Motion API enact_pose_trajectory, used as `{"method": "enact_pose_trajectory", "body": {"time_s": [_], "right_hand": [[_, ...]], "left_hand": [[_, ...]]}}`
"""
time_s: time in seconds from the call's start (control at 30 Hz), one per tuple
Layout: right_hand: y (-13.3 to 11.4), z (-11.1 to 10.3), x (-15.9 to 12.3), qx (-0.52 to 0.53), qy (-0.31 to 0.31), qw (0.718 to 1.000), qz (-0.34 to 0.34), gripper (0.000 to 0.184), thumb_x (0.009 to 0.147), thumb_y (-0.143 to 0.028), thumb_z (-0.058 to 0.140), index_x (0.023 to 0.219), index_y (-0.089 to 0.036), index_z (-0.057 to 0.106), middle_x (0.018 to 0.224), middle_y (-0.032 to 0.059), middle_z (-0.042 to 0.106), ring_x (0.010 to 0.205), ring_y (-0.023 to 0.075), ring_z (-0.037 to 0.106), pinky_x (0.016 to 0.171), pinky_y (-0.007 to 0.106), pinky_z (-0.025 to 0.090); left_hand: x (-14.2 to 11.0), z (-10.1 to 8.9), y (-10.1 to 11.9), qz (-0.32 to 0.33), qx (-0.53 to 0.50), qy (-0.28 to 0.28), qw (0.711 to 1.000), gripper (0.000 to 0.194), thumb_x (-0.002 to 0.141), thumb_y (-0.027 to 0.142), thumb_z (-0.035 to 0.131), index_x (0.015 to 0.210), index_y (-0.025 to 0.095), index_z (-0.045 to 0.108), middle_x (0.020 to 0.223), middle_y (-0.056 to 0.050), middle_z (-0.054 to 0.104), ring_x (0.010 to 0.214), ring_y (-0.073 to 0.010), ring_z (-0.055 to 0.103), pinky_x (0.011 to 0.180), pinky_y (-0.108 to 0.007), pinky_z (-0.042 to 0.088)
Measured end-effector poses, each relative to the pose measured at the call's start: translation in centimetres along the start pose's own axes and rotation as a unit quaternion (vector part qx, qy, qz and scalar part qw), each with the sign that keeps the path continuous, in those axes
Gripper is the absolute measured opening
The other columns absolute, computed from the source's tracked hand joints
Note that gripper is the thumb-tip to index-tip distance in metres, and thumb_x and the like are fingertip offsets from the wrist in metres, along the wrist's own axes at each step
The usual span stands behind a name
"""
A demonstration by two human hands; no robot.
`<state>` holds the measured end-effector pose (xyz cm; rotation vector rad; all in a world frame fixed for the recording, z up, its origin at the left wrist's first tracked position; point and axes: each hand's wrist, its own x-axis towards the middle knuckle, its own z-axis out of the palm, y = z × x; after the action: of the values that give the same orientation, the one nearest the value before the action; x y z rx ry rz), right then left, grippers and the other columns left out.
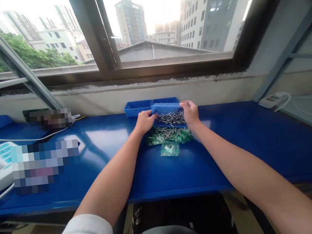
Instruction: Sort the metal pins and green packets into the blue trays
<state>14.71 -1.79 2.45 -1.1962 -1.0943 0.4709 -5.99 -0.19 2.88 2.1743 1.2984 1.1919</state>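
Note:
A blue plastic bin [165, 108] is tilted toward me, its open side facing my body. My left hand [145, 121] grips its left edge, and my right hand [190, 113] grips the right edge, both with fingers closed. Inside the bin lies a heap of thin silvery metal pieces [171, 119], like rivets or screws. More such pieces [169, 132] lie just below its lip, on top of green-and-clear packets [152, 139]. One small green packet [170, 149] is nearest to me. What the packets contain is too small to make out.
Behind the held bin, two blue bins [138, 107] stand against the wall. A white device with a blue-green keypad [5, 153] and blurred items occupy the table's left side. A power strip [274, 99] sits at the far right. Cables cross the blue table [104, 183].

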Motion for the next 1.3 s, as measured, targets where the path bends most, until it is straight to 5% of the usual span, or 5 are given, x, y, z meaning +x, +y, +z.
{"method": "enact_pose_trajectory", "body": {"time_s": [0.2, 0.33, 0.43, 0.73, 1.3], "right_hand": [[0.1, 0.0, -0.5, -0.002, 0.005, 1.000, -0.021, 0.032, 0.068, -0.044, 0.054, 0.084, -0.017, 0.063, 0.074, 0.0009, 0.059, 0.070, 0.0167, 0.050, 0.068, 0.029, 0.041], [0.3, 0.1, -0.6, 0.019, -0.005, 1.000, -0.024, 0.031, 0.068, -0.043, 0.055, 0.085, -0.018, 0.062, 0.074, 0.0004, 0.058, 0.069, 0.0163, 0.050, 0.067, 0.029, 0.040], [0.5, 0.1, -0.4, 0.056, -0.024, 0.998, -0.017, 0.029, 0.067, -0.041, 0.056, 0.084, -0.018, 0.059, 0.074, -0.0004, 0.057, 0.069, 0.0157, 0.049, 0.067, 0.029, 0.040], [0.8, -0.4, -0.1, 0.141, -0.122, 0.982, -0.010, 0.029, 0.063, -0.036, 0.060, 0.086, -0.020, 0.053, 0.074, -0.0028, 0.052, 0.071, 0.0147, 0.048, 0.070, 0.029, 0.039], [-0.8, -2.2, -0.1, 0.172, -0.286, 0.943, 0.010, 0.044, 0.055, -0.036, 0.073, 0.094, -0.019, 0.062, 0.084, 0.0011, 0.062, 0.078, 0.0185, 0.057, 0.076, 0.032, 0.044]], "left_hand": [[-0.6, -0.8, 1.5, 0.134, 0.092, 0.266, 0.950, 0.017, 0.074, 0.031, 0.054, 0.077, 0.015, 0.058, 0.073, -0.003, 0.056, 0.067, -0.0153, 0.051, 0.066, -0.029, 0.042], [-1.5, 0.0, 3.7, 0.315, 0.134, 0.145, 0.928, 0.014, 0.075, 0.031, 0.053, 0.074, 0.018, 0.056, 0.071, -0.005, 0.057, 0.071, -0.0172, 0.052, 0.067, -0.031, 0.045], [-2.1, 1.5, 5.2, 0.357, 0.168, 0.058, 0.917, 0.020, 0.080, 0.030, 0.048, 0.090, 0.017, 0.060, 0.088, -0.008, 0.062, 0.083, -0.0202, 0.056, 0.077, -0.036, 0.046], [-2.5, 3.1, 5.1, 0.300, 0.203, -0.037, 0.931, 0.039, 0.086, 0.034, 0.044, 0.118, 0.015, 0.055, 0.120, -0.013, 0.057, 0.111, -0.0279, 0.053, 0.093, -0.042, 0.043], [-2.7, 3.3, 4.8, 0.226, 0.196, -0.105, 0.949, 0.048, 0.087, 0.043, 0.045, 0.124, 0.014, 0.052, 0.126, -0.014, 0.054, 0.115, -0.0314, 0.049, 0.097, -0.046, 0.039]]}}
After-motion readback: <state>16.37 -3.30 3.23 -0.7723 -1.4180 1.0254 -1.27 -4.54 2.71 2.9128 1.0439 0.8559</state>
